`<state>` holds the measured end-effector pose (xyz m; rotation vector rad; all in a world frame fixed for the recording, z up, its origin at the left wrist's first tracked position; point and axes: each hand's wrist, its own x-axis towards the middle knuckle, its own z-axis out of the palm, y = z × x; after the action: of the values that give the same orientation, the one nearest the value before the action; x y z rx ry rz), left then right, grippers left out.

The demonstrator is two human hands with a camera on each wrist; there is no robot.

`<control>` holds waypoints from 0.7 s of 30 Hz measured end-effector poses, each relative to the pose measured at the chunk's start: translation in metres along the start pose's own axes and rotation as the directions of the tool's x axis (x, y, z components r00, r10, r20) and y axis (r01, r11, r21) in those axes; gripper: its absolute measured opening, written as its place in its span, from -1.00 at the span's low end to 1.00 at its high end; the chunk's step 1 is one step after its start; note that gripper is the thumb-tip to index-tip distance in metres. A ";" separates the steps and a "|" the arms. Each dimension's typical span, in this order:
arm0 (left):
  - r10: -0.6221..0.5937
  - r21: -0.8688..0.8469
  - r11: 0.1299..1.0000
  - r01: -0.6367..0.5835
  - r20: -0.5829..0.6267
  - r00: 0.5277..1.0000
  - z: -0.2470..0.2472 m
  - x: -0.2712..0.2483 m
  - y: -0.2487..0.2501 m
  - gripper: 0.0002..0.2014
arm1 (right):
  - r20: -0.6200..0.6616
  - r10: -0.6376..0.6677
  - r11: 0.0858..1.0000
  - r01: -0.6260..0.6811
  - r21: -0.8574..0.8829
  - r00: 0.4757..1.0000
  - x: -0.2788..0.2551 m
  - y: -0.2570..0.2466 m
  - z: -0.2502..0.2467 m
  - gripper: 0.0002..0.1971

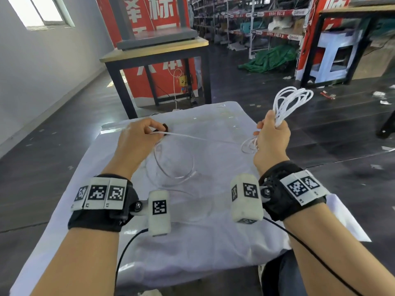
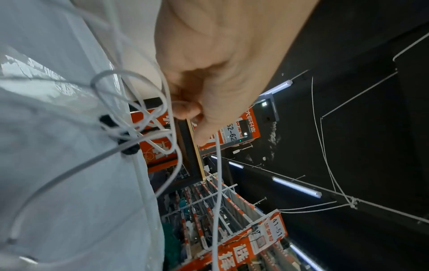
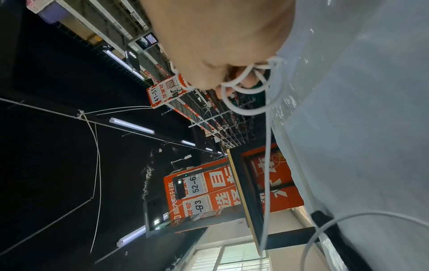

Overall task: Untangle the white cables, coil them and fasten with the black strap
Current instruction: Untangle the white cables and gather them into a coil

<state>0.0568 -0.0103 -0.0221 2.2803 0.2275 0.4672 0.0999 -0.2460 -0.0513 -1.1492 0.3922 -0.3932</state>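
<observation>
Two banded wrists over a white-covered table (image 1: 89,210), cable strung between the hands.

The right hand (image 1: 271,142) is nearest the finished part: its fingers are curled around a bundle of white cable (image 1: 292,99) whose loops fan up and away past the table's right edge, over open floor. From that fist a single white strand (image 1: 192,136) runs leftward, its long axis crosswise above the cloth, to the left hand (image 1: 136,139), whose thumb and forefinger pinch it. The black strap (image 1: 165,126) sits just beyond those fingertips, at the table's far side, touching or nearly touching the strand. Slack loops (image 1: 173,165) lie on the cloth between the wrists. I judge the left hand better placed for the strap; room is free ahead and right.
</observation>
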 end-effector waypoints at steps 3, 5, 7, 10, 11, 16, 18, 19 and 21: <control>-0.063 -0.138 0.989 0.057 -0.038 0.997 -0.002 0.001 0.006 -0.84 | 0.151 0.040 0.985 -0.014 -0.169 0.988 -0.001 0.002 0.001 -0.82; -0.085 -0.183 0.979 0.088 0.022 0.996 -0.002 0.000 0.013 -0.75 | 0.341 0.087 0.941 0.035 -0.335 0.936 -0.007 0.006 0.004 -0.83; -0.112 -0.236 0.963 0.132 0.096 0.989 -0.002 -0.001 0.018 -0.63 | 0.511 0.171 0.863 0.122 -0.491 0.842 -0.015 0.010 0.007 -0.85; -0.115 -0.290 0.943 0.162 0.173 0.978 0.000 -0.002 0.018 -0.55 | 0.656 0.310 0.763 0.232 -0.604 0.688 -0.023 0.014 0.008 -0.84; -0.105 -0.318 0.934 0.163 0.192 0.976 0.000 -0.003 0.019 -0.54 | 0.680 0.337 0.734 0.270 -0.623 0.651 -0.025 0.015 0.008 -0.82; -0.106 -0.430 0.875 0.225 0.283 0.953 0.004 -0.002 0.022 -0.58 | 0.748 0.407 0.660 0.397 -0.637 0.524 -0.035 0.016 0.010 -0.62; -0.148 -0.436 0.860 0.264 0.282 0.948 0.005 -0.002 0.021 -0.60 | 0.757 0.445 0.673 0.379 -0.636 0.479 -0.040 0.016 0.011 -0.47; -0.168 -0.432 0.858 0.277 0.274 0.947 0.005 -0.002 0.020 -0.59 | 0.755 0.459 0.681 0.360 -0.638 0.469 -0.042 0.015 0.011 -0.37; -0.198 -0.417 0.860 0.295 0.261 0.945 0.005 -0.002 0.017 -0.57 | 0.755 0.469 0.702 0.325 -0.634 0.458 -0.044 0.014 0.012 -0.23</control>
<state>0.0576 -0.0263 -0.0133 1.7911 0.2705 0.1212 0.0690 -0.2093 -0.0557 -1.9337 -0.4354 0.5917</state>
